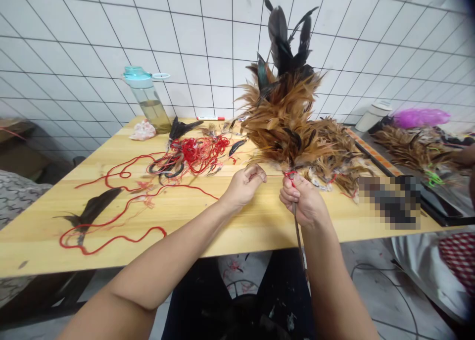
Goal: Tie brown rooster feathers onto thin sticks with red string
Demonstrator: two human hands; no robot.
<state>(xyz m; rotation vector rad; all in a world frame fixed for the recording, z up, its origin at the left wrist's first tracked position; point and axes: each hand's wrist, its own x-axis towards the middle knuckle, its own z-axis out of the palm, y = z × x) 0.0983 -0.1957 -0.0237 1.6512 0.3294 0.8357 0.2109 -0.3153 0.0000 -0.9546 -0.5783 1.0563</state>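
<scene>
A feather duster (284, 107) of brown and black feathers stands upright in my right hand (302, 199). My right fingers wrap round its thin stick (298, 233), just below the feathers. Red string (291, 173) is wound at the base of the feathers. To the left, my left hand (247, 185) is closed in a pinch, with a thin taut strand of the red string running from it to the duster. A long red cord (185, 186) trails over the table and passes behind my left forearm.
On the wooden table (148, 251) lie a tangle of red string (195, 154), a loose black feather (98, 209), and more brown feathers (334, 152). A water bottle (152, 102) and a marker (211, 118) are near the tiled wall. Another person's hand (468, 157) is at the far right.
</scene>
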